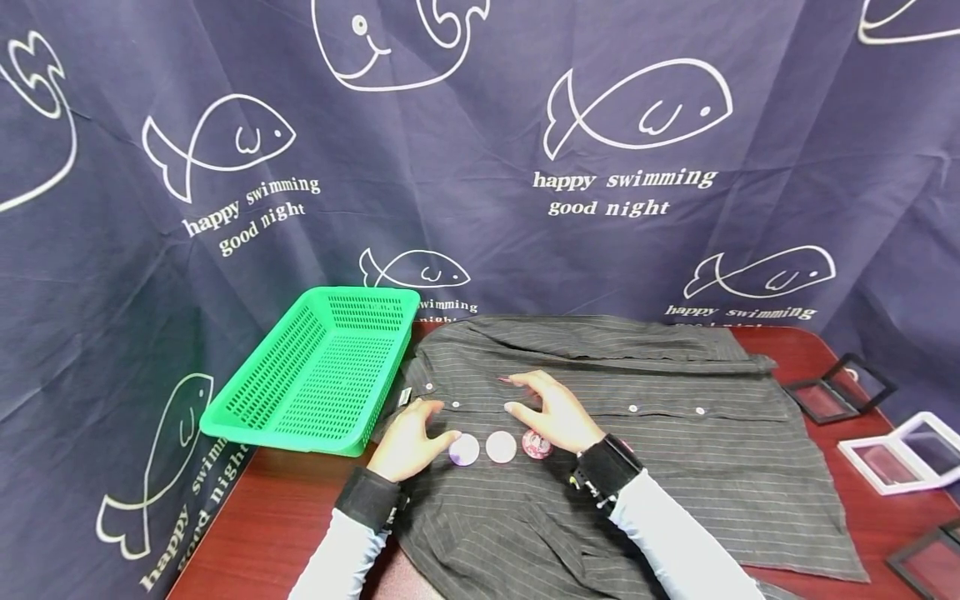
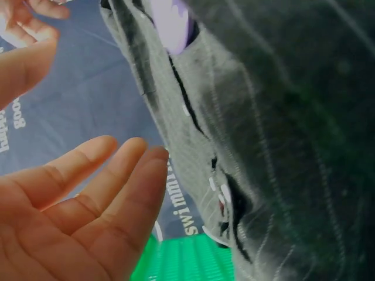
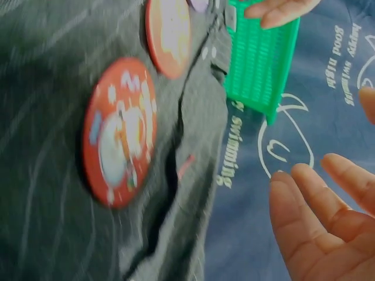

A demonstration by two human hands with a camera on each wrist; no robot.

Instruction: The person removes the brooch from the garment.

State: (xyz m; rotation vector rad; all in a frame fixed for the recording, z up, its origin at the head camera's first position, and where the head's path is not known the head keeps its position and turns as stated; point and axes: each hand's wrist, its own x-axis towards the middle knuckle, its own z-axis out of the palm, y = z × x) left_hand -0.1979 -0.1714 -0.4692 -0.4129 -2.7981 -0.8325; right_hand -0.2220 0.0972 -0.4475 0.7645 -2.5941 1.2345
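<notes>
A dark pinstriped button-up shirt (image 1: 690,475) lies spread over the table. Three round flat discs rest in a row on it: a white-and-purple disc (image 1: 464,451), a pale disc (image 1: 501,447) and a red printed disc (image 1: 536,445). My left hand (image 1: 408,442) hovers at the row's left end, thumb close to the purple disc, fingers loosely extended. Over the right end is my right hand (image 1: 557,414), partly covering the red disc in the head view. The right wrist view shows the red disc (image 3: 120,132) apart from the relaxed fingers. Neither hand holds anything.
A green plastic basket (image 1: 397,375) stands at the table's left. Along the right edge are a black folding case (image 1: 825,400), a white folding case (image 1: 885,462) and another dark-framed piece (image 1: 930,562). A fish-print curtain (image 1: 480,208) hangs behind the red-brown table (image 1: 255,508).
</notes>
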